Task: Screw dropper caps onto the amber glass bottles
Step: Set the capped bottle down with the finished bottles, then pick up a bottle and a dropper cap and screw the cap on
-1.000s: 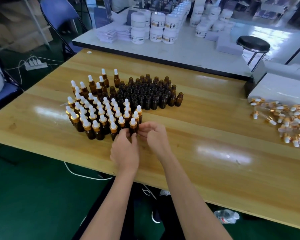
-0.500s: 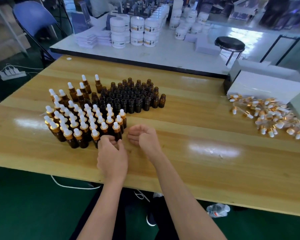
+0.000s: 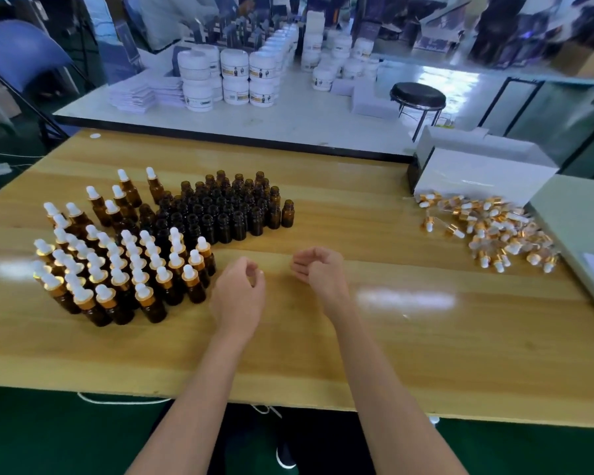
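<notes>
Several amber bottles with white-bulb, gold-collar dropper caps (image 3: 127, 272) stand packed on the wooden table (image 3: 374, 337) at the left. Behind them stands a block of several uncapped amber bottles (image 3: 227, 210). A heap of loose dropper caps (image 3: 491, 228) lies at the far right. My left hand (image 3: 239, 294) hovers just right of the capped group, fingers loosely curled, holding nothing. My right hand (image 3: 321, 272) is beside it over bare wood, fingers loosely curled and empty.
A white box (image 3: 477, 169) sits behind the cap heap, and a grey-green case edge (image 3: 576, 234) runs along the right. A white table (image 3: 288, 121) with white jars (image 3: 234, 77) stands beyond, with a black stool (image 3: 417, 97) beside it.
Both hands let go of the front-row capped bottle and drew back to the right of the group. The camera view swung right, bringing the cap heap closer to centre.
</notes>
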